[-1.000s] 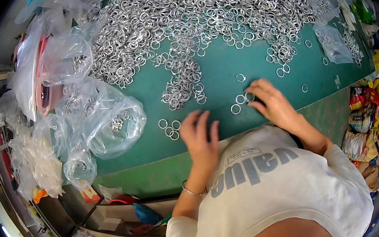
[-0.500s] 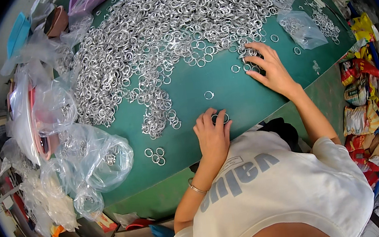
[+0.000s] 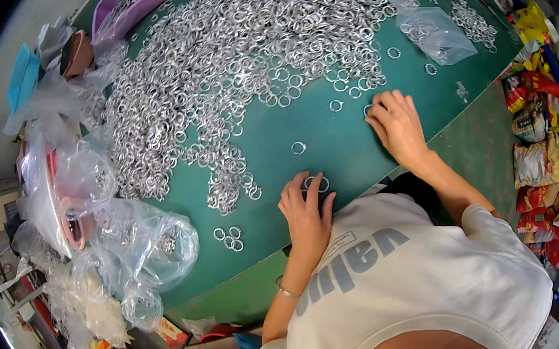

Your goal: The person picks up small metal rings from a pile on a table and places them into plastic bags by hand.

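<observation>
My left hand rests near the table's front edge. Its thumb and fingers are apart, curved around metal rings that lie under and beside the fingertips; how many is hidden. Farther right, my right hand has its fingers drawn together on a silver ring, mostly covered by the fingertips. One single ring lies between the hands, beyond the left one. Another loose ring sits left of my right fingers. A big heap of silver rings spreads over the far part of the table.
The green table also holds a small group of rings at the left front. Clear plastic bags crowd the left side; a purple basket stands at the far left. A bag of rings lies at the right.
My right hand has drawn back from the heap's right edge toward me, its fingers closing on a ring. The left hand stays by its rings. The whole view has shifted slightly.
</observation>
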`<state>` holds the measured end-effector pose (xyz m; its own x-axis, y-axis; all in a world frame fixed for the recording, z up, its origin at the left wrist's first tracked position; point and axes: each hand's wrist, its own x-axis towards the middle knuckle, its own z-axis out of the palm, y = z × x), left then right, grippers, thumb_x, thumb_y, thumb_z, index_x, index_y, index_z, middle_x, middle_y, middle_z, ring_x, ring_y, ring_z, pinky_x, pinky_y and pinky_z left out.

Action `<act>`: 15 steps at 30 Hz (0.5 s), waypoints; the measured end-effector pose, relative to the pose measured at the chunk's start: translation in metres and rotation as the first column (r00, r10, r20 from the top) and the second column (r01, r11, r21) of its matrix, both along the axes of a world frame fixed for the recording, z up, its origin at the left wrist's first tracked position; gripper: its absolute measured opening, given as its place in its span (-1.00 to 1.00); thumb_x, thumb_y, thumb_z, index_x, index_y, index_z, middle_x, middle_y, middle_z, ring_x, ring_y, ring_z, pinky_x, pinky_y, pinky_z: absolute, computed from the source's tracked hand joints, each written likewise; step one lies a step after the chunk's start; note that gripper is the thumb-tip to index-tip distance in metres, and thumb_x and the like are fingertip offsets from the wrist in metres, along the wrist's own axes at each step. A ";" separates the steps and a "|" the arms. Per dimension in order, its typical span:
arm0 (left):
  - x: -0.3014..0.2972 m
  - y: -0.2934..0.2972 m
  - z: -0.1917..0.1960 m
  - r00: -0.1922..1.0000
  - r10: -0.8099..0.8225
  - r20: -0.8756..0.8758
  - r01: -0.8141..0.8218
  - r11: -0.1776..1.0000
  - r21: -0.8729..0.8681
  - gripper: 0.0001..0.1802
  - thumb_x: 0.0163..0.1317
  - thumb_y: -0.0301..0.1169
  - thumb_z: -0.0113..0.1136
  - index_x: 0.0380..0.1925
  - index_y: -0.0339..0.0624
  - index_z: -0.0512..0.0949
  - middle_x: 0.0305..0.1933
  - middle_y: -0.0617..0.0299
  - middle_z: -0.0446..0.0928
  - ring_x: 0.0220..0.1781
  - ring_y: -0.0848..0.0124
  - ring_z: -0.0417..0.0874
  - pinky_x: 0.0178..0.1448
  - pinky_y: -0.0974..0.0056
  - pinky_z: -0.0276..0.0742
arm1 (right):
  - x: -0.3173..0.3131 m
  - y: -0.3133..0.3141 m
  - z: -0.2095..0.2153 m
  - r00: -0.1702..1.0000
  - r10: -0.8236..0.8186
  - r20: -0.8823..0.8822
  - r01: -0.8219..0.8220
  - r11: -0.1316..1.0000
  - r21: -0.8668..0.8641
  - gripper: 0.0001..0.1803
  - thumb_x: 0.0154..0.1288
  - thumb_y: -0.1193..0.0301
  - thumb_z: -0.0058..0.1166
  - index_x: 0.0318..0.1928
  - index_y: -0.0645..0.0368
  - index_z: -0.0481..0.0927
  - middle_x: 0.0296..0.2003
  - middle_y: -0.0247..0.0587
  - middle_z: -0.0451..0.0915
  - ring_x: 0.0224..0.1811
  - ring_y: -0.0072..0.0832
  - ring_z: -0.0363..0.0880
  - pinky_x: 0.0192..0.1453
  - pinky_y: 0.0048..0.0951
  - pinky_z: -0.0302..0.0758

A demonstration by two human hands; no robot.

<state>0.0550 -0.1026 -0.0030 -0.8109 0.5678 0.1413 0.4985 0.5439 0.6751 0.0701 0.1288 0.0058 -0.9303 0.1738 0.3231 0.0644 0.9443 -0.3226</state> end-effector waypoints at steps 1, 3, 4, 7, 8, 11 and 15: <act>0.000 -0.002 0.002 0.999 0.031 0.013 -0.031 0.999 0.032 -0.59 0.01 -0.52 0.22 -0.07 -0.20 0.44 0.03 0.06 0.33 0.04 0.12 0.34 0.07 0.12 0.19 | -0.002 -0.010 -0.001 0.999 0.051 0.011 -0.051 0.998 -0.044 -0.86 -0.06 0.50 0.18 -0.43 0.19 0.50 -0.36 -0.26 0.41 -0.26 -0.30 0.34 -0.23 -0.32 0.23; 0.000 -0.008 0.003 0.996 0.086 0.010 -0.086 0.994 0.061 -0.59 0.02 -0.52 0.21 -0.07 -0.22 0.43 0.02 0.05 0.34 0.04 0.12 0.34 0.08 0.13 0.20 | -0.008 -0.026 0.002 0.992 0.119 -0.030 -0.122 0.983 -0.134 -0.87 -0.07 0.51 0.18 -0.45 0.18 0.50 -0.37 -0.27 0.40 -0.27 -0.31 0.34 -0.23 -0.33 0.22; -0.002 -0.012 0.004 0.994 0.110 -0.008 -0.110 0.992 0.056 -0.60 0.03 -0.52 0.21 -0.07 -0.22 0.43 0.01 0.04 0.35 0.04 0.11 0.35 0.08 0.13 0.20 | -0.013 -0.035 0.003 0.987 0.155 -0.053 -0.162 0.970 -0.182 -0.88 -0.07 0.52 0.17 -0.46 0.17 0.50 -0.38 -0.27 0.40 -0.27 -0.31 0.34 -0.23 -0.33 0.22; 0.001 -0.027 0.003 0.961 0.276 -0.019 -0.273 0.956 0.105 -0.61 0.04 -0.55 0.18 -0.07 -0.25 0.40 -0.03 0.03 0.39 0.02 0.11 0.38 0.08 0.13 0.20 | -0.035 -0.067 0.002 0.919 0.380 -0.105 -0.394 0.874 -0.286 -0.90 -0.04 0.51 0.15 -0.45 0.17 0.51 -0.38 -0.29 0.40 -0.27 -0.33 0.34 -0.23 -0.34 0.22; 0.003 -0.033 0.002 0.940 0.341 -0.013 -0.337 0.932 0.131 -0.61 0.04 -0.56 0.16 -0.07 -0.26 0.40 -0.05 0.03 0.40 0.01 0.11 0.38 0.09 0.13 0.20 | -0.040 -0.081 -0.001 0.891 0.445 -0.091 -0.451 0.842 -0.295 -0.90 -0.04 0.49 0.15 -0.44 0.16 0.52 -0.38 -0.30 0.40 -0.27 -0.34 0.34 -0.23 -0.34 0.22; 0.008 -0.047 0.002 0.867 0.493 -0.071 -0.482 0.867 0.131 -0.63 0.03 -0.62 0.14 -0.10 -0.28 0.40 -0.09 0.03 0.43 -0.02 0.10 0.41 0.09 0.15 0.24 | -0.044 -0.117 -0.013 0.781 0.624 -0.040 -0.597 0.726 -0.341 -0.89 -0.02 0.46 0.15 -0.41 0.16 0.55 -0.37 -0.32 0.42 -0.25 -0.35 0.35 -0.20 -0.34 0.24; 0.009 -0.056 0.005 0.871 0.470 -0.145 -0.468 0.882 0.047 -0.64 0.00 -0.61 0.18 -0.14 -0.23 0.45 -0.09 0.05 0.42 -0.02 0.11 0.41 0.08 0.16 0.25 | -0.038 -0.128 -0.008 0.692 0.719 -0.058 -0.641 0.576 -0.507 -0.85 0.03 0.46 0.14 -0.33 0.18 0.56 -0.33 -0.30 0.47 -0.20 -0.34 0.39 -0.12 -0.33 0.29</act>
<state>0.0637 -0.1584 0.0018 -0.9507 0.1238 0.2842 0.2809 0.7323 0.6204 0.0322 0.0003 -0.0018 -0.8626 -0.4435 0.2432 -0.4536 0.4654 -0.7601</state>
